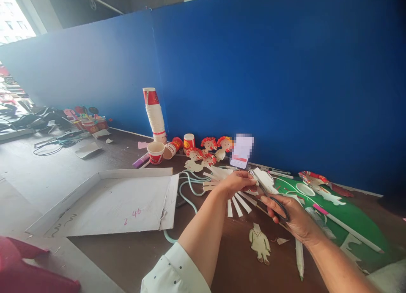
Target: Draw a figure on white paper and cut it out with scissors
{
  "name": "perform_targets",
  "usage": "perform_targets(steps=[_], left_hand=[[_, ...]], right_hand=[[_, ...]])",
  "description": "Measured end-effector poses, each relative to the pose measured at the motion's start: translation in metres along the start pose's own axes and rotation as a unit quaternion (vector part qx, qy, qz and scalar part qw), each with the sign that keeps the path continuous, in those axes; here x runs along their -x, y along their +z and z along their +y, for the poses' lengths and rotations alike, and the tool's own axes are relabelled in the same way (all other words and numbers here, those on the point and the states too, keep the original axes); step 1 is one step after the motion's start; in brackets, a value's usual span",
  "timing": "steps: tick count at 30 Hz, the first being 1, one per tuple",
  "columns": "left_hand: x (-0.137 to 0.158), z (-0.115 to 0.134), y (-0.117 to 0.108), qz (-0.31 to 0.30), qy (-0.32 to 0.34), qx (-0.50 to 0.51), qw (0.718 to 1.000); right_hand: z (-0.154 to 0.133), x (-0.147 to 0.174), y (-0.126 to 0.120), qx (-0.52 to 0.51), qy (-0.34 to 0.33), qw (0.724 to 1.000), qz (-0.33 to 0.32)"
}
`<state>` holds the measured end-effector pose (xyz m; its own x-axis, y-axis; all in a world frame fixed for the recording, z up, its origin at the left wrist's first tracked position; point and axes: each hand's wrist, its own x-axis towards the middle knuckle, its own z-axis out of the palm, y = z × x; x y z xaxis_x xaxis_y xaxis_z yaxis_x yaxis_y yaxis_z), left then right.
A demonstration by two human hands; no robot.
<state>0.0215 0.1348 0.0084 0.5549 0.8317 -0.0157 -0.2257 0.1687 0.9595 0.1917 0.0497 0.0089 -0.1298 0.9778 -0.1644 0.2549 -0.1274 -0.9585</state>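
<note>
My left hand (238, 184) is closed, pinching a white paper cup cut into strips (234, 205) that fan out around and beneath the fingers. My right hand (296, 217) grips scissors with dark loop handles (283, 209). Their blades point toward the paper at my left fingertips; whether they touch it I cannot tell. Just beyond the blades is a piece of white paper (265, 179). Nearer to me, a cut-out paper figure (259, 244) lies flat on the brown table (234, 259).
A tall stack of paper cups (156, 117) stands by the blue partition (269, 73). Paper dolls with red fringes (193, 157) lean near a phone (240, 151). A shallow white box lid (127, 204) lies left. Markers (352, 229) and a green sheet (364, 223) lie right.
</note>
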Motion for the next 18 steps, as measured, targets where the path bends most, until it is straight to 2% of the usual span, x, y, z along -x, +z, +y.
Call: perform_targets(steps=[5,12,18], left_hand=[[0.0,0.0,0.002,0.029,0.007,-0.013,0.999],[0.004,0.01,0.008,0.094,0.006,0.033,0.995],[0.003,0.008,0.007,0.093,0.002,0.022,0.995]], right_hand=[[0.002,-0.001,0.0,0.0,-0.014,1.0,-0.007],[0.005,-0.002,0.0,-0.023,-0.016,1.0,-0.006],[0.004,-0.003,0.0,-0.021,-0.012,1.0,-0.001]])
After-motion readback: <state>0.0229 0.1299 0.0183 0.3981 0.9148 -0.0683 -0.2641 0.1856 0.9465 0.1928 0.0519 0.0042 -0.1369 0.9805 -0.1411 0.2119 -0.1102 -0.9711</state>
